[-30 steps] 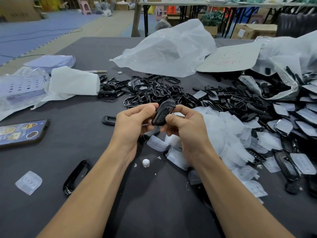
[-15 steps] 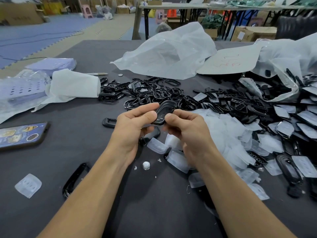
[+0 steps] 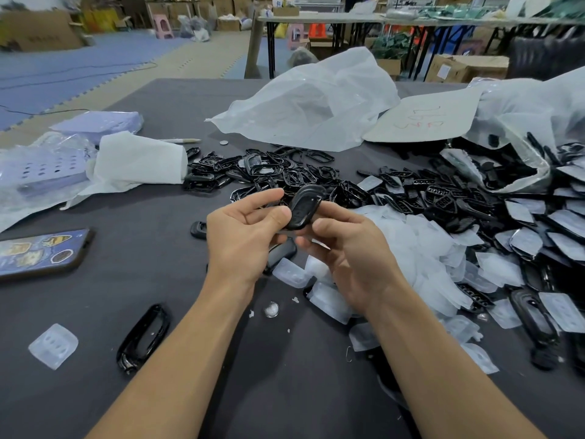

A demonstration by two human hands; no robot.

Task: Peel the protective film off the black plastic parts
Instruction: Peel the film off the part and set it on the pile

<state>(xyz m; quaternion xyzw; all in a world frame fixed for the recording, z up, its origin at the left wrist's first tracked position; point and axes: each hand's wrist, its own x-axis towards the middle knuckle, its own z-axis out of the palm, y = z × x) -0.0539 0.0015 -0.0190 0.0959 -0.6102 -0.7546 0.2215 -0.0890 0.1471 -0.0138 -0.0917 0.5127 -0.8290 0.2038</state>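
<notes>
A glossy black plastic part [image 3: 306, 206] is held upright above the middle of the dark table [image 3: 152, 248]. My left hand [image 3: 245, 236] pinches its lower left edge with the thumb, index finger stretched out above. My right hand [image 3: 351, 251] holds its lower right side with thumb and fingertips. Behind it lies a heap of bare black parts [image 3: 278, 175]. To the right is a pile of peeled clear films [image 3: 421, 248], and beyond that black parts with film on them [image 3: 538, 229]. Whether film is on the held part is unclear.
A phone [image 3: 38, 251] lies at the left edge. A loose black part [image 3: 144, 337] and a clear film piece [image 3: 53, 345] sit near left. White plastic bags [image 3: 316, 103], a white cloth [image 3: 139, 163] and purple trays [image 3: 41, 172] ring the far side.
Both hands have stayed over the table with the black part. My left thumb has slid up along its edge and the index finger has stretched out.
</notes>
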